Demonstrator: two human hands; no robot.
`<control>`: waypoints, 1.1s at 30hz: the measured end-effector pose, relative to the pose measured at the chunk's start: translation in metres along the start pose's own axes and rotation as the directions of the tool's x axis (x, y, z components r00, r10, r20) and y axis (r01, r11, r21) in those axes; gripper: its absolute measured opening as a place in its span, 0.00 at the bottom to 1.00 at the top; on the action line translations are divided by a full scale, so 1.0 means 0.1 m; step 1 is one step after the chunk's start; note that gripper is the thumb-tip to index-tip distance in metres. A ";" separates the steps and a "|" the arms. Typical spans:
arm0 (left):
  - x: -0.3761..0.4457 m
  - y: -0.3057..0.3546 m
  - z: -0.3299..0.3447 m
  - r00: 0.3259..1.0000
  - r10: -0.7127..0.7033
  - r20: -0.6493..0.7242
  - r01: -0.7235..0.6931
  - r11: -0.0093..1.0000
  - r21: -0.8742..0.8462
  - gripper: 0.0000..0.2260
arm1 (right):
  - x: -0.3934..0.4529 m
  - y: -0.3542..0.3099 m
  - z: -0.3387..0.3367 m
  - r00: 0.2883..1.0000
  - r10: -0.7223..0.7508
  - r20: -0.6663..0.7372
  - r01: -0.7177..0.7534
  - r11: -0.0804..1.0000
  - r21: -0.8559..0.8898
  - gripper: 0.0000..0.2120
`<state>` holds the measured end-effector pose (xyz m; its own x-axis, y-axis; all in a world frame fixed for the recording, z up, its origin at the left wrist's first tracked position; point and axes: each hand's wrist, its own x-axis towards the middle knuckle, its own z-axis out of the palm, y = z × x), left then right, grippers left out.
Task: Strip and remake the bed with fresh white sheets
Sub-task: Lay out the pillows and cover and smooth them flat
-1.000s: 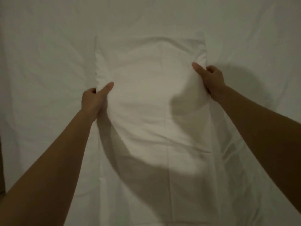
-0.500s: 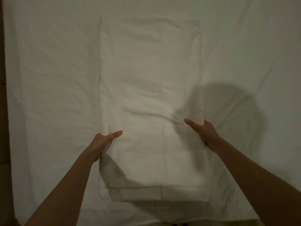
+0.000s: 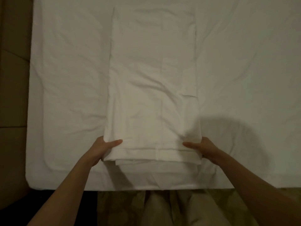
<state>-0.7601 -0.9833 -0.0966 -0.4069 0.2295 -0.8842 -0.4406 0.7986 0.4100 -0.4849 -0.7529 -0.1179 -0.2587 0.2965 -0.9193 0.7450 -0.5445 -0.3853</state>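
Observation:
A folded white sheet [image 3: 153,82] lies as a long rectangle down the middle of the bed [image 3: 65,79], which is covered in white fabric. My left hand [image 3: 102,149] grips the sheet's near left corner, thumb on top and fingers under the edge. My right hand [image 3: 202,148] grips the near right corner the same way. The sheet's near end shows several stacked layers, close to the bed's front edge.
The bed's left edge and rounded near-left corner [image 3: 31,176] border a brown floor [image 3: 13,95]. A patterned carpet and my light trousers [image 3: 162,209] show below the bed's front edge. A dark shadow falls on the bedding at right [image 3: 236,141].
Both hands have slid down the sheet's long sides toward me, from its middle to its near corners. The view has pulled back, so the bed's front edge now shows.

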 end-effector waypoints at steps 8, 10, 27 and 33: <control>-0.44 0.35 -0.13 0.947 0.313 -0.077 -0.312 0.950 0.026 0.38 | -0.55 -0.22 -0.05 0.887 -0.384 -0.259 0.362 0.923 -0.128 0.41; -0.49 0.56 -0.21 0.923 0.382 -0.046 -0.382 0.924 0.005 0.32 | -0.59 -0.39 -0.12 0.852 -0.456 -0.257 0.452 0.888 -0.078 0.33; 0.26 2.64 -0.38 0.893 0.436 0.114 -0.340 0.819 -0.462 0.38 | -0.02 -2.60 -0.68 0.829 -0.557 -0.052 0.523 0.739 0.426 0.20; 0.96 3.44 -0.25 0.912 0.398 0.102 -0.328 0.854 -0.403 0.35 | 0.72 -3.37 -0.73 0.841 -0.521 -0.144 0.535 0.763 0.364 0.10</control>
<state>-0.9702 -0.7006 -0.0352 -0.4651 0.5839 -0.6653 -0.5656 0.3822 0.7308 -0.7100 -0.4908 -0.0487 -0.5173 0.6461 -0.5612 0.2064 -0.5423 -0.8145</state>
